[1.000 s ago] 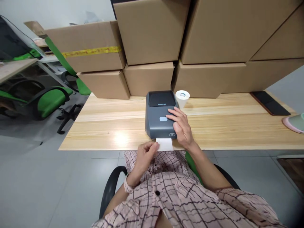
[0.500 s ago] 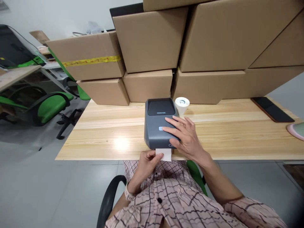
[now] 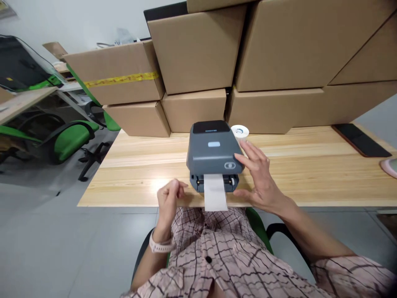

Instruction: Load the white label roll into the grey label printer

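A dark grey label printer (image 3: 214, 153) stands on the wooden table, its lid raised at the front. A strip of white label paper (image 3: 215, 196) comes out below the lid and reaches past the table's front edge. My right hand (image 3: 260, 182) is at the printer's right front corner, fingers stretched and apart, fingertips touching the lid's edge. Its thumb points toward the base. To the left of the printer, my left hand (image 3: 169, 200) is loosely curled, apart from the paper, with nothing visible in it. A white paper roll (image 3: 240, 131) shows behind the printer, partly hidden.
Stacked cardboard boxes (image 3: 198, 54) line the back of the wooden table (image 3: 130, 165). On the right lie a phone (image 3: 361, 140) and part of a pink-rimmed object (image 3: 389, 167). A green chair (image 3: 72, 140) stands at left.
The printer's lid has come up at the front, exposing the inside and more paper. My left hand has let go of the paper and moved left. My right hand has shifted to the lid's right edge.
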The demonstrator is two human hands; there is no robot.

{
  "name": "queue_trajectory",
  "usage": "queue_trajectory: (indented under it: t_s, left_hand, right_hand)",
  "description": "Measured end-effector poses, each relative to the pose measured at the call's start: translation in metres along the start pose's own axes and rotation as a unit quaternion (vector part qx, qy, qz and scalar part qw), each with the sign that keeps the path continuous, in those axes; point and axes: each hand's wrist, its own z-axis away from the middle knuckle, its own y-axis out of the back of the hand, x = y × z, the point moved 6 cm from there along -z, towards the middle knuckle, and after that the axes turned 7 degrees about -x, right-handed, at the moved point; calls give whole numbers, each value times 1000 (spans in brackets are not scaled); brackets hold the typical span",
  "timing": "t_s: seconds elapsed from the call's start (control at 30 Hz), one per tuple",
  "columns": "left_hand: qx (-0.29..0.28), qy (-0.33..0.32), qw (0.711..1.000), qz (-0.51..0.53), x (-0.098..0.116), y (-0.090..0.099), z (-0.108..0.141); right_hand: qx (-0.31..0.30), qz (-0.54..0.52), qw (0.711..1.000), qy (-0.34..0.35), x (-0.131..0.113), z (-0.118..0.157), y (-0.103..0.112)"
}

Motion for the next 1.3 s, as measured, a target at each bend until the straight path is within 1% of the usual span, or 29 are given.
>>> queue_trajectory:
  t_s: [0.07, 0.13, 0.2, 0.27, 0.3, 0.37, 0.4, 0.47, 0.53, 0.6, 0.63, 0.67, 0.7, 0.73, 0.77, 0.8, 0.83, 0.87, 1.0, 1.17, 1.23, 1.3]
  left_hand:
    - [40, -30, 999, -11, 8, 11, -28]
    - [25, -48, 998, -25, 12, 8, -63]
    - [-13, -58, 998, -27, 11, -5, -96]
    - [-79, -45, 996, -24, 6, -24, -121]
    - [-112, -33, 993, -15, 2, -34, -130]
    - [-170, -6, 985, 17, -4, -51, -137]
    - [-190, 4, 981, 34, -6, -57, -137]
    - [-209, 17, 976, 58, -9, -64, -134]
    - [-211, 18, 975, 68, -11, -66, -131]
    - [-212, 16, 974, 75, -13, -65, -129]
    - [-214, 15, 974, 77, -14, -65, -129]
    - [-216, 13, 973, 76, -15, -65, -129]
    - [-217, 11, 973, 74, -16, -65, -130]
    - [-218, 7, 973, 70, -16, -65, -130]
    - [-219, 2, 974, 66, -15, -66, -130]
    - [-218, -3, 974, 62, -15, -66, -130]
    - [-218, -6, 974, 61, -15, -66, -130]
    - [-216, -9, 974, 61, -14, -66, -130]
    - [-225, -22, 972, 66, -15, -63, -132]
    - [-285, -30, 953, 101, -18, -60, -137]
    - [-283, -32, 953, 104, -18, -59, -138]
    - [-272, -33, 956, 106, -19, -59, -138]
  right_hand:
    - [24, 8, 999, 34, 1, -15, 7]
    - [45, 15, 997, 62, 5, -40, 14]
    - [69, 9, 995, 67, 14, -71, 22]
    - [91, -10, 995, 46, 28, -105, 29]
    - [101, -20, 994, 29, 37, -121, 31]
    - [120, -39, 992, -5, 55, -152, 36]
    - [126, -45, 991, -16, 63, -164, 37]
    - [138, -41, 989, -25, 72, -182, 41]
    - [157, -10, 987, -18, 72, -184, 44]
    - [164, 25, 986, 0, 62, -172, 44]
    - [140, 37, 989, 11, 56, -165, 39]
    - [83, 46, 995, 18, 50, -157, 29]
    - [-10, 61, 998, 19, 46, -150, 14]
    - [-120, 83, 989, 12, 44, -143, -5]
    - [-228, 109, 968, 2, 44, -135, -23]
    - [-316, 133, 939, -8, 46, -128, -39]
    - [-377, 153, 913, -16, 48, -124, -52]
    - [-415, 164, 895, -18, 50, -123, -61]
    - [-494, 150, 856, 6, 52, -130, -84]
    - [-559, 87, 823, 56, 45, -129, -97]
    - [-576, 52, 812, 79, 42, -129, -96]
    - [-582, -13, 807, 98, 41, -128, -83]
